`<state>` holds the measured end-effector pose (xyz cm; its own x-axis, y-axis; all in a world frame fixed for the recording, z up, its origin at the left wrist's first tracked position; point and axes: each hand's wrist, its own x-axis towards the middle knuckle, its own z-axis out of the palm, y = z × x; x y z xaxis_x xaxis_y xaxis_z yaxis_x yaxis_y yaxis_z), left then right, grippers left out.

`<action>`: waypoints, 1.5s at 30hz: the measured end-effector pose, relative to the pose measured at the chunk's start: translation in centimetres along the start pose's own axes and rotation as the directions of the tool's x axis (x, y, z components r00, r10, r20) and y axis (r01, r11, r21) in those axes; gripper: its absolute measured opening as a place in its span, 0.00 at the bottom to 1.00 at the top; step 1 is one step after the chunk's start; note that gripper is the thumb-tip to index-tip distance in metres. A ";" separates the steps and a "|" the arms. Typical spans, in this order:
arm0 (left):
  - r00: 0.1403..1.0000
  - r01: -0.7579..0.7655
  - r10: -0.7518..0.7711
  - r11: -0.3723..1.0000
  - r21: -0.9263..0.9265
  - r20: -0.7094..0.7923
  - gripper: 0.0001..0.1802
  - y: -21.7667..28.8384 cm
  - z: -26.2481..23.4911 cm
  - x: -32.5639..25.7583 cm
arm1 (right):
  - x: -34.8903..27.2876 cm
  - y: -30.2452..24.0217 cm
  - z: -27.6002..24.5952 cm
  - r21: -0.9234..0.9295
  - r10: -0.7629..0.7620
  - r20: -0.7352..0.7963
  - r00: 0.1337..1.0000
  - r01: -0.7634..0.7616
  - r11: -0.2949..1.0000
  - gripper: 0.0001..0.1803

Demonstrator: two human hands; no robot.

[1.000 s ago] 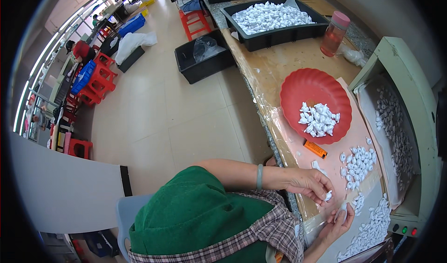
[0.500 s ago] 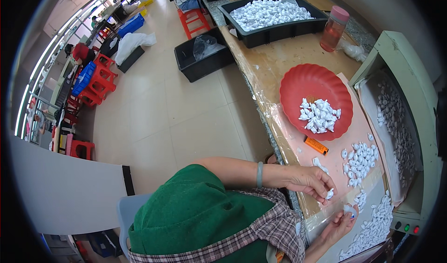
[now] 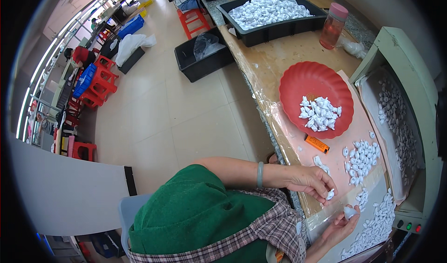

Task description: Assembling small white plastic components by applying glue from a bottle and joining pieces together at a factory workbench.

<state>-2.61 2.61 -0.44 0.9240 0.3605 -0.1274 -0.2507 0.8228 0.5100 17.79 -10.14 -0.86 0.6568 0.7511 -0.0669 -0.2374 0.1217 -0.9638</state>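
Note:
My left hand (image 3: 309,183), with a pale green bangle on its wrist, pinches a small white piece (image 3: 329,194) over the pink mat (image 3: 342,167). Just below it, my right hand (image 3: 342,225) holds another small white piece (image 3: 349,211) at its fingertips. The two hands are close together at the near end of the bench. Loose white pieces (image 3: 361,156) lie on the mat beside them, and a further heap (image 3: 377,216) sits on a clear sheet next to my right hand.
A red plate (image 3: 298,83) holds more white pieces, with an orange lighter (image 3: 317,144) below it. A black tray (image 3: 274,27) of white pieces and a pink-lidded bottle (image 3: 333,25) stand farther along. A pale green machine (image 3: 409,76) lines the bench. Black bins and red stools stand on the floor.
My hands have stayed at the same spot, shifting only slightly. The right hand's white piece now sits higher at its fingertips, closer to the left hand.

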 end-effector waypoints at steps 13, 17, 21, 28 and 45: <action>0.998 0.054 -0.051 0.995 0.088 -0.041 0.13 -0.5 0.7 -0.1 | -1.6 -2.2 0.7 -0.051 -0.125 -0.042 0.991 0.123 0.991 0.22; 0.997 0.070 -0.065 0.987 0.142 -0.040 0.16 0.9 0.7 -0.4 | -1.6 -2.6 2.6 -0.053 -0.201 0.034 0.979 0.202 0.978 0.21; 0.992 0.114 -0.103 0.981 0.157 -0.076 0.18 1.1 0.9 -0.3 | -2.0 -3.3 2.9 -0.083 -0.296 0.120 0.948 0.306 0.948 0.23; 0.989 0.126 -0.114 0.982 0.143 -0.088 0.19 0.7 1.0 0.1 | -2.7 -3.6 2.3 -0.208 -0.389 0.168 0.906 0.419 0.884 0.25; 0.989 0.123 -0.112 0.985 0.124 -0.093 0.20 0.5 0.8 0.0 | -2.9 -3.7 2.0 -0.267 -0.446 0.246 0.861 0.502 0.823 0.20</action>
<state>-2.48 2.74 0.48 0.9154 0.3054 -0.2621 -0.0974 0.8000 0.5920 15.31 -11.43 3.43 0.4955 0.7517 0.4353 0.3256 0.3039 -0.8953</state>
